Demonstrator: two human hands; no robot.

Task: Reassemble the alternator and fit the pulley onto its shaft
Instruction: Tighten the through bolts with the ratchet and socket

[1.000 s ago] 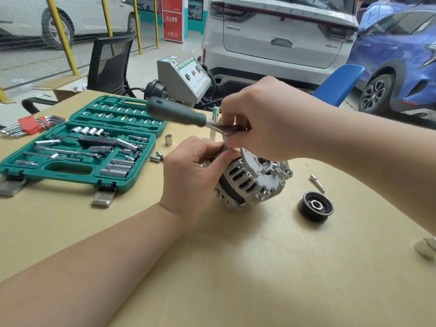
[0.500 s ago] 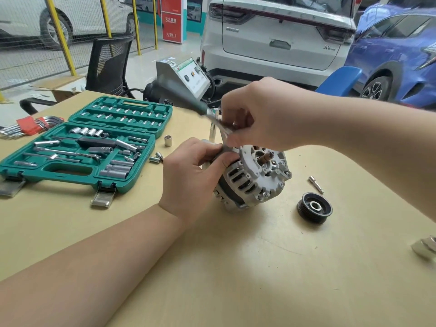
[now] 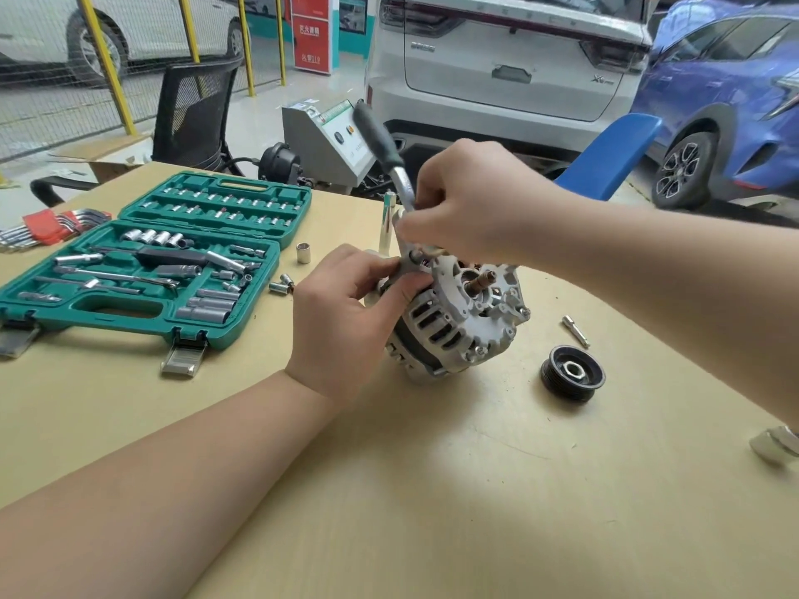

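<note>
Surface: pale wooden table (image 3: 497, 490) sitting in a garage, 2 cars behind it.
Alternator (image 3: 458, 322): ribbed silver casting lying mid-table, shaft bare.
Pulley (image 3: 573, 373): 1 black grooved disc resting right of the alternator.
Left hand (image 3: 346, 322): gripping the alternator.
Right hand (image 3: 471, 205): pinching 1 ratchet (image 3: 389, 159) at its head.
Socket case (image 3: 147, 270): green plastic, lying open left of the alternator.

ratchet (image 3: 391, 159) head — hidden under right hand (image 3: 471, 201) | metal piece (image 3: 776, 447) — cut by right edge
</note>
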